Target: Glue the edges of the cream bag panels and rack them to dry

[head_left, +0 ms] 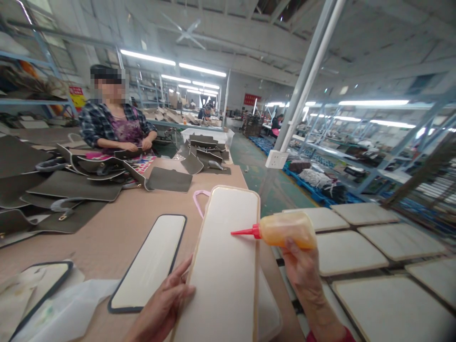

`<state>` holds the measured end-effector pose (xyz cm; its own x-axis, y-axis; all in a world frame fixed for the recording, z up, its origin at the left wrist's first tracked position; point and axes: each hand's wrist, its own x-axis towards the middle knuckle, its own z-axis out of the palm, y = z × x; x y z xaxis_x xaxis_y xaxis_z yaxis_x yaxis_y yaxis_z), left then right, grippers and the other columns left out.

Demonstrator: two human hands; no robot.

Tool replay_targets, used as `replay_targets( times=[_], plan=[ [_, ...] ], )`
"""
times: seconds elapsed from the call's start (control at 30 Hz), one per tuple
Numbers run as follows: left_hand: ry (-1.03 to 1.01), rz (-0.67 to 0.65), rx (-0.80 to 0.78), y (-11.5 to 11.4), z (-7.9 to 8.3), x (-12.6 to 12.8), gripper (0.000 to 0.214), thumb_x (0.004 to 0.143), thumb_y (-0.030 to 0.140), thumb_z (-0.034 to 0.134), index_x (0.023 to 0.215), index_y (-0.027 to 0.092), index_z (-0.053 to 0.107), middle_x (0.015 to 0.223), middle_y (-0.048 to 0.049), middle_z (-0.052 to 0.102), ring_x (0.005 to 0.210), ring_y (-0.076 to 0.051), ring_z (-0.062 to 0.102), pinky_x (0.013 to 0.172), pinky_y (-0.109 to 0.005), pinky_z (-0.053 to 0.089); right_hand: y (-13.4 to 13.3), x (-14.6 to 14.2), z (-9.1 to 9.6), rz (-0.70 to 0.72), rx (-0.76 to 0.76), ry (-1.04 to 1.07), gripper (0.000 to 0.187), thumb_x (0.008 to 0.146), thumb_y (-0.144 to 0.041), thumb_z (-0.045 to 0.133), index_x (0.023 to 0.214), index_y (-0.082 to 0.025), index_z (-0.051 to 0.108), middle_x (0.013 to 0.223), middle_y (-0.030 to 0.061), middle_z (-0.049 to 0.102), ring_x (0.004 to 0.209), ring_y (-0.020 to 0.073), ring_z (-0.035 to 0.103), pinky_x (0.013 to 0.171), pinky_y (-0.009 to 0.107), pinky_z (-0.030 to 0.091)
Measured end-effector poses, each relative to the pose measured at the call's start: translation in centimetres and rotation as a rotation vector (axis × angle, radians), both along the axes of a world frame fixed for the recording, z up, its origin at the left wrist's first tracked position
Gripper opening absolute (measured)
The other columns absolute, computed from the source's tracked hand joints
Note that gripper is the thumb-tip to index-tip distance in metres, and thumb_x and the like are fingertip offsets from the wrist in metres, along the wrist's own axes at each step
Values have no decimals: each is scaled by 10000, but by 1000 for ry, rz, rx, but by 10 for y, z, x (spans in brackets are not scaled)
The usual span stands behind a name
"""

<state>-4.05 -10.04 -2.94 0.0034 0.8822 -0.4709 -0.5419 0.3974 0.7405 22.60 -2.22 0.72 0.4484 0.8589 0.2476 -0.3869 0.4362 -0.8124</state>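
Note:
My left hand (174, 292) grips the left edge of a long white panel (228, 270) with rounded corners and a tan rim, thumb on its face. In my right hand (301, 266) is a squeeze bottle (288, 229) of amber liquid, lying sideways. Its red nozzle (245, 232) points left over the upper part of the panel; whether the tip touches the surface I cannot tell. A smaller white panel with a dark border (151, 261) lies on the table to the left. Behind the held panel, a pink loop (200, 202) shows partly.
Dark grey bag pieces (74, 185) are heaped on the brown table (96, 247) at left. A co-worker (116, 123) handles pieces across it. Several pale panels (395, 304) lie on a rack at right. A slanted post with a socket box (277, 159) stands beyond.

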Motion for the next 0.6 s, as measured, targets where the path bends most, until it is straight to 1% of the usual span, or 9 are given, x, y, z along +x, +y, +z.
replay_targets(
  times=[0.07,0.13,0.23,0.3,0.33,0.4,0.47,0.53,0.6],
  plan=[
    [-22,-5,9,1,5,1,926,651,46,763,1510,155,434,1125,-94,774,786,-217,752,695,-280,593,-7,3,-7,-2,6,-35,503,558,-301,927,1023,-245,742,860,-6,773,812,177,721,789,289,594],
    [-49,-8,16,4,11,2,947,647,15,740,1523,126,398,1071,-100,785,728,-203,744,657,-267,588,-21,4,-17,25,7,-95,542,569,-276,919,1071,-217,723,907,24,776,830,205,724,779,313,602],
    [-89,-1,42,10,21,5,935,660,-36,679,1529,89,358,955,-95,793,685,-197,734,621,-258,586,-53,3,-30,176,4,-193,481,555,-249,911,999,-195,734,923,72,781,804,258,737,708,351,624],
    [-105,-3,60,14,25,7,899,675,-67,636,1519,83,366,856,-68,784,660,-184,725,605,-246,587,-72,2,-29,220,10,-184,410,571,-265,899,947,-201,750,887,85,787,745,266,741,650,354,628],
    [-113,-8,67,16,27,8,876,681,-82,616,1509,85,384,789,-43,768,624,-168,711,581,-229,580,-79,3,-25,190,13,-147,374,590,-286,891,930,-208,757,862,81,790,716,259,741,633,352,629],
    [-131,-11,83,18,28,10,829,691,-112,578,1481,95,434,609,36,682,504,-119,645,505,-174,537,-87,7,-10,50,22,-36,319,625,-347,878,899,-228,766,820,55,791,690,241,740,640,358,634],
    [-150,-3,83,20,27,12,796,702,-136,550,1456,108,475,476,104,546,394,-74,542,431,-121,467,-89,16,5,-94,20,67,370,611,-413,883,924,-253,766,873,32,795,755,241,750,726,393,637],
    [-155,12,53,23,25,14,746,725,-136,538,1428,111,510,432,128,462,338,-45,461,388,-91,407,-91,26,15,-191,-9,138,450,587,-464,887,969,-262,761,936,24,794,851,246,751,841,417,615],
    [-154,6,23,25,24,19,693,749,-123,531,1402,108,535,449,117,471,328,-34,437,378,-85,392,-95,36,17,-249,-62,195,481,569,-468,892,980,-257,760,938,17,795,913,244,744,904,403,589]
  ],
)
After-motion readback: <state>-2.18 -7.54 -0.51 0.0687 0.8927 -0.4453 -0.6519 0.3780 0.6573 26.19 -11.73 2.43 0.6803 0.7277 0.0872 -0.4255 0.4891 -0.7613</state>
